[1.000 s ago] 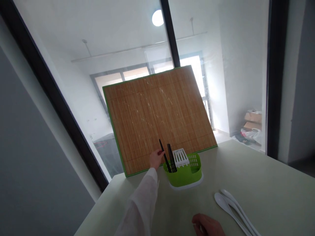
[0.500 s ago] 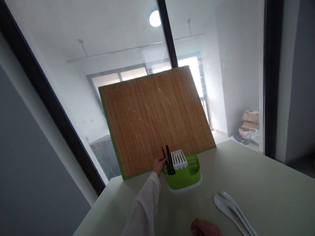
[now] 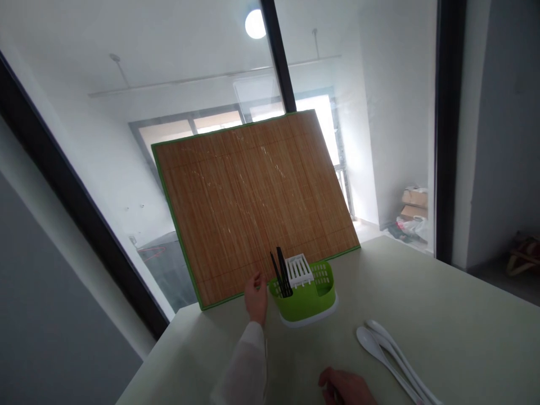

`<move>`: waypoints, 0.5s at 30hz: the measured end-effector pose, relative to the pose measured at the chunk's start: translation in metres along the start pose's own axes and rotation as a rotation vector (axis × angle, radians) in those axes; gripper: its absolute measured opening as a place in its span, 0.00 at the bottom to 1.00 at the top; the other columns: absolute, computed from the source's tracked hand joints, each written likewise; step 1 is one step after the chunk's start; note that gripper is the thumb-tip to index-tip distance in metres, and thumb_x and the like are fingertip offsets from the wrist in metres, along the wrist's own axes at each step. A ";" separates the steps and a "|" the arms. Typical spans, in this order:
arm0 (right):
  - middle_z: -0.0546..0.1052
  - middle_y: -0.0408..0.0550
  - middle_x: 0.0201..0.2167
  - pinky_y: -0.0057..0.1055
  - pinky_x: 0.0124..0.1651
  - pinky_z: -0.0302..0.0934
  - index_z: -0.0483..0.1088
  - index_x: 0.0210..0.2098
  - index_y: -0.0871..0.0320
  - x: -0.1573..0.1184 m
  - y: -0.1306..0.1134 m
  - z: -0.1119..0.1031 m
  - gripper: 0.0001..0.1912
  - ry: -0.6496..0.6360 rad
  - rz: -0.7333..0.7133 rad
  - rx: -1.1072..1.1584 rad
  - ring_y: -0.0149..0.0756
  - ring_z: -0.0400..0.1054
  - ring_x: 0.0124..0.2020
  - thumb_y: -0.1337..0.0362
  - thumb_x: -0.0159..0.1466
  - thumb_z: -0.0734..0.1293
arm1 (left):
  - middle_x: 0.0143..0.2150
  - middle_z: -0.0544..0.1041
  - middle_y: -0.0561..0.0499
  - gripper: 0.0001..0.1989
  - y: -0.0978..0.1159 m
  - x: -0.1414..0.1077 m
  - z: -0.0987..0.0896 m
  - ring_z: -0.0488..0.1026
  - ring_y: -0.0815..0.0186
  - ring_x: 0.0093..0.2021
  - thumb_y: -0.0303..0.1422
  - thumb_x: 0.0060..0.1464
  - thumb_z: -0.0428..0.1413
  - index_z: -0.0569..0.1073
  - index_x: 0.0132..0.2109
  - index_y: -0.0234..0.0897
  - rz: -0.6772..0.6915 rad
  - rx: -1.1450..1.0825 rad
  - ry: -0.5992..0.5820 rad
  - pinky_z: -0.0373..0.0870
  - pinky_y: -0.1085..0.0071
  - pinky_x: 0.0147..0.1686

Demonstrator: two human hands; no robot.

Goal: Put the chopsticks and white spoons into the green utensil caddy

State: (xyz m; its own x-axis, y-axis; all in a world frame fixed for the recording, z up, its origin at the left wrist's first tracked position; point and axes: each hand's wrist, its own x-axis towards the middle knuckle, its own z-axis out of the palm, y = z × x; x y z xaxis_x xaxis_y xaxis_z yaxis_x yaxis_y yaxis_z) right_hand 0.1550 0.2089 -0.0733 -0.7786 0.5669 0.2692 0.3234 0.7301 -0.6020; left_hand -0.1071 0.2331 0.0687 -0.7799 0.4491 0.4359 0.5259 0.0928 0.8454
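Observation:
A green utensil holder (image 3: 306, 306) with a white base and a slotted white insert (image 3: 299, 270) stands on the table. Several black chopsticks (image 3: 281, 275) lean in its left compartment. Just left of the holder is my left hand (image 3: 256, 298), empty, its fingers loosely bent and apart from the chopsticks. My right hand (image 3: 346, 386) rests low at the bottom edge with fingers curled. Something dark shows beneath them, too little to make out. To its right, white long-handled spoons (image 3: 388, 353) lie together on the tabletop.
A bamboo mat (image 3: 257, 202) with green edging leans upright against the glass behind the holder. The pale table (image 3: 405, 292) has its left edge near my left arm. Beyond the glass are cardboard boxes (image 3: 414, 203) and plastic bags.
My left hand has let go of the chopsticks and drawn away to the left. The chopsticks stay in the holder. My right hand remains low, and the whole view has shifted slightly.

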 end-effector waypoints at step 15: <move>0.74 0.52 0.37 0.47 0.40 0.54 0.71 0.37 0.55 -0.056 0.021 -0.086 0.09 0.393 0.250 -0.829 0.50 0.65 0.40 0.67 0.57 0.62 | 0.45 0.74 0.41 0.24 -0.053 -0.184 -0.012 0.72 0.62 0.37 0.51 0.47 0.51 0.71 0.45 0.40 -0.165 -0.194 -0.003 0.67 0.74 0.23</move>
State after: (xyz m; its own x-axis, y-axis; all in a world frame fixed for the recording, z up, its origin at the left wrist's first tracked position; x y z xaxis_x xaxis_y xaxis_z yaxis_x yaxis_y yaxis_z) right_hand 0.2520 0.2255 -0.0361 -0.4475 0.7206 0.5297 0.8523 0.5230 0.0085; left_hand 0.0043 0.1351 -0.0520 -0.8484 0.4450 0.2866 0.3168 -0.0069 0.9485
